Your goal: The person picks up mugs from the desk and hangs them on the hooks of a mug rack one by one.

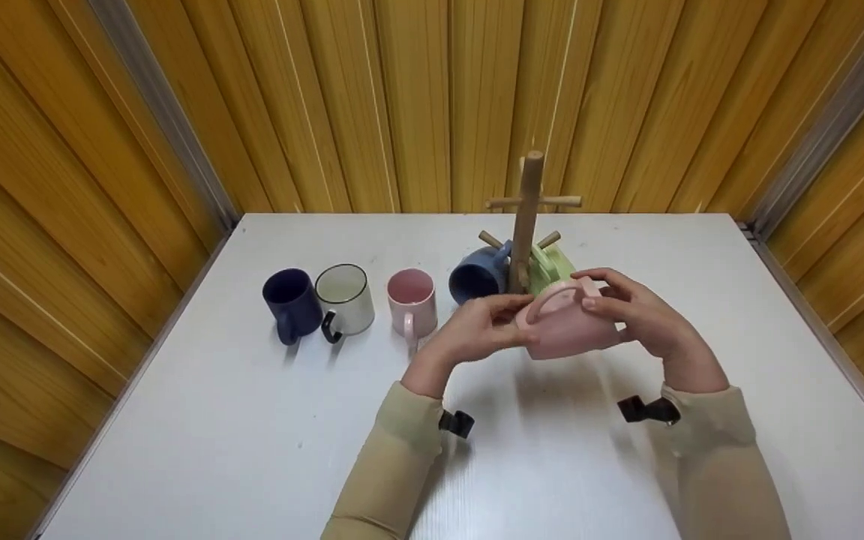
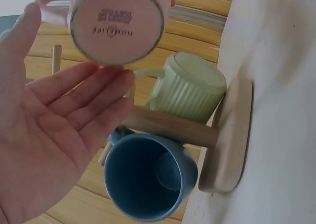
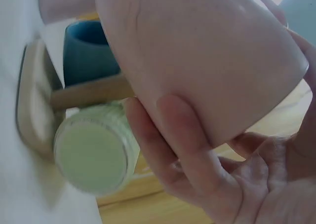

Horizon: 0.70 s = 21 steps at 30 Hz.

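Observation:
Both hands hold a pink mug in the air, in front of a wooden mug tree. It lies tilted on its side with its handle up. My left hand takes it at the base end, thumb by the handle and fingers, fairly straight, at the base rim. Around the other end, my right hand grips it with bent fingers. Behind it, a light green mug and a blue mug hang low on the tree. The held mug's opening is hidden.
On the white table, left of the tree, stand a dark blue mug, a white mug with a black handle, and another pink mug. Upper pegs stick out from the tree. Wood-patterned walls enclose the table.

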{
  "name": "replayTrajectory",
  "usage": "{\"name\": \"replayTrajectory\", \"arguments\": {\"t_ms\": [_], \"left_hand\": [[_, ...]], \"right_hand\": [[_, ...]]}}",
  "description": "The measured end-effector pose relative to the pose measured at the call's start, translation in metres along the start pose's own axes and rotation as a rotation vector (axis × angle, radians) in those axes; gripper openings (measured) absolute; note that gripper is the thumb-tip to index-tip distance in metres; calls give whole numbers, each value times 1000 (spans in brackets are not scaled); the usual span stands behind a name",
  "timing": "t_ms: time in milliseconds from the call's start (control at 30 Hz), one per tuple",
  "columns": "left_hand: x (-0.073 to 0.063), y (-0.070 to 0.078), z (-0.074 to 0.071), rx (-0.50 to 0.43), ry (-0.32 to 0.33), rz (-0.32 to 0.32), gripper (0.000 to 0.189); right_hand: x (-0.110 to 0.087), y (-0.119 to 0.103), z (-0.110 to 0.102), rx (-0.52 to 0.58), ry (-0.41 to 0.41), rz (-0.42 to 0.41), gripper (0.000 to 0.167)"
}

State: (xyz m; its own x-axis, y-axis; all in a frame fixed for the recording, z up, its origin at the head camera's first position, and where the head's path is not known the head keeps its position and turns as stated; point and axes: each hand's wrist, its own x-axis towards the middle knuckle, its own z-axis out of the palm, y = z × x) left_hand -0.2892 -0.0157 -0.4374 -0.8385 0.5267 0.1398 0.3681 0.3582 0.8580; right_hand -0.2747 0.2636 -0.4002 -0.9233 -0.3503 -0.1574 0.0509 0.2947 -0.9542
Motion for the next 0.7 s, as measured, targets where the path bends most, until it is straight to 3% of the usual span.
{"name": "replayTrajectory", "arguments": {"t_ms": [67,167,367,533,700], "left_hand": [[0,2,2,42,-37,-18,70],[1,-1,4,50,-27,-22,65],[6,-24,5,-154,-32,-92,42],[10,-40,8,-281,-13,-216,38],[13,-42,11,-343,54,-333,39]], "right_hand": [[4,-4,7,3,-12,2,48],[7,-7,12,-20,-61,13,55],[9,1,9,-109,-150,-17,78],[19,9,13,-90,-77,17,80],[29,11,21,-88,16,112,80]]}}
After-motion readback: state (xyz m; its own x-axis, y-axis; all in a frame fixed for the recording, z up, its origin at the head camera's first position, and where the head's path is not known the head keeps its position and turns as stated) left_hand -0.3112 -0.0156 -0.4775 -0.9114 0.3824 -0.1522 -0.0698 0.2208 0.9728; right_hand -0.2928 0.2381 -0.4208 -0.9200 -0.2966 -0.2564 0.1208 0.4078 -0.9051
